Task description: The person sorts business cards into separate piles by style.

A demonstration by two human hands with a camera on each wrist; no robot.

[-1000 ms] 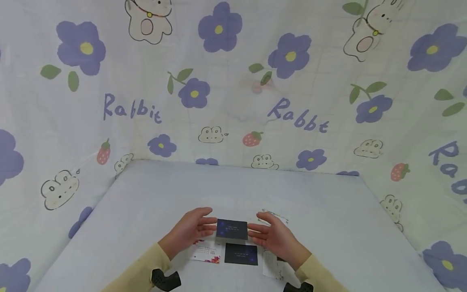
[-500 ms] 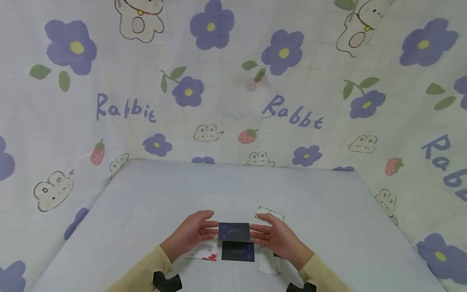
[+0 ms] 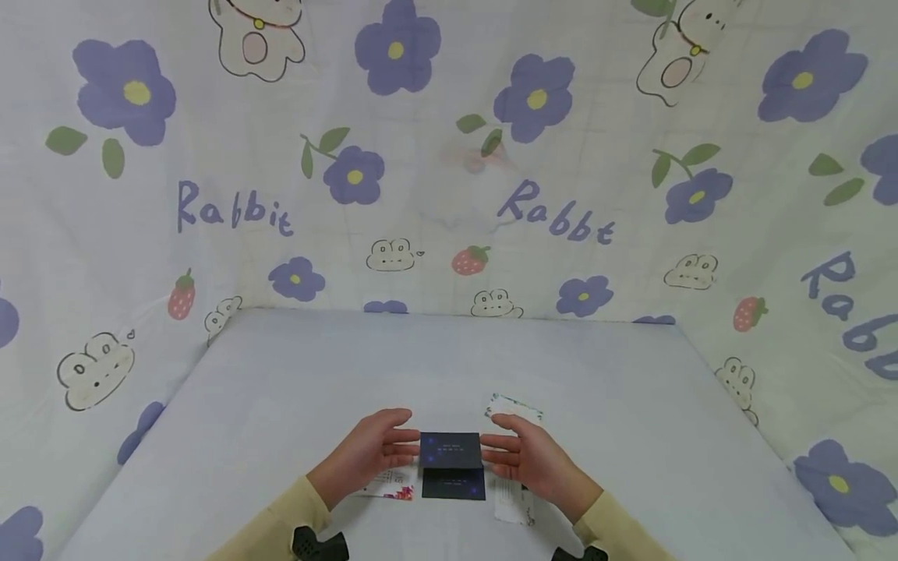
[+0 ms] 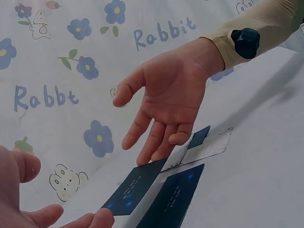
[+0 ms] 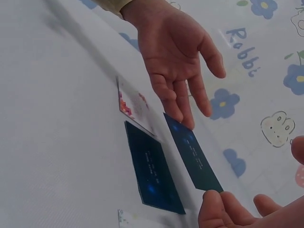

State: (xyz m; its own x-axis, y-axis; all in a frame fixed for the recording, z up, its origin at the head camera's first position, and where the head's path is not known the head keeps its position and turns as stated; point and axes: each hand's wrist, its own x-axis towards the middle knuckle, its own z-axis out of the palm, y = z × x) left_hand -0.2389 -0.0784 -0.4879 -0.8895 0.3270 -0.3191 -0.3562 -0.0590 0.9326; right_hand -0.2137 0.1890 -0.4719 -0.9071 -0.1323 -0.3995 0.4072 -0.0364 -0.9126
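Observation:
A dark blue card point(image 3: 450, 450) with small pale print and glowing blue spots is held between the fingertips of both hands, above the table. My left hand point(image 3: 375, 444) touches its left edge with straight fingers, thumb lifted apart. On the opposite edge, the extended fingers of my right hand point(image 3: 536, 460) press in the same way. A second dark blue card point(image 3: 453, 487) lies flat on the table just nearer to me; the held card overlaps its far part in the head view. The right wrist view shows the held card point(image 5: 194, 154) slanting beside the lying card point(image 5: 154, 168).
A white card with red flowers point(image 3: 394, 487) lies by my left hand. Near my right hand are a white card with a dark patch point(image 3: 514, 505) and, farther back, a green-bordered white card point(image 3: 515, 405). A patterned cloth wall point(image 3: 421, 226) stands behind the white table point(image 3: 337, 366).
The held card has come slightly toward me with both hands and now covers the far part of the lying card in the head view. The head view has turned a little right.

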